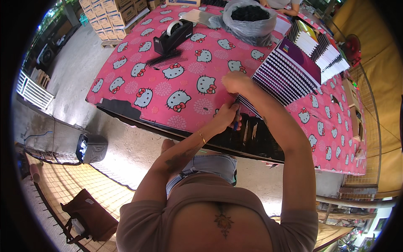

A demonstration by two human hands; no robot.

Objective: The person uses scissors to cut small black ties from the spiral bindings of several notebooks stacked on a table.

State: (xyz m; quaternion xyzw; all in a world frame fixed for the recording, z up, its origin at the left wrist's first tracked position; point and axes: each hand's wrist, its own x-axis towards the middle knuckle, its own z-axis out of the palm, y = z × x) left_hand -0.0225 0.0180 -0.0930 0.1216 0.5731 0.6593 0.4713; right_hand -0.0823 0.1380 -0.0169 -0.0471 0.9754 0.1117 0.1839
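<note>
A tall stack of spiral-bound notebooks (280, 77) with a purple cover on top leans across the table, its black coils facing me. My left hand (228, 116) is closed around a slim dark tool with a blue handle (237, 122), at the table's near edge by the stack's lower left corner. The tool's exact kind is hard to make out. Farther up, my right hand (236, 82) is closed at the left side of the stack, with my forearm passing in front of the notebooks. Whatever its fingers grip is hidden.
On the pink cartoon-print tablecloth (159, 88) stand a black tape dispenser (173, 35), loose black plastic coils (166, 58) and a plastic bag of black material (249, 19). More bound notebooks (319, 46) lie at the right. Another person's arm (289, 9) shows at the far side.
</note>
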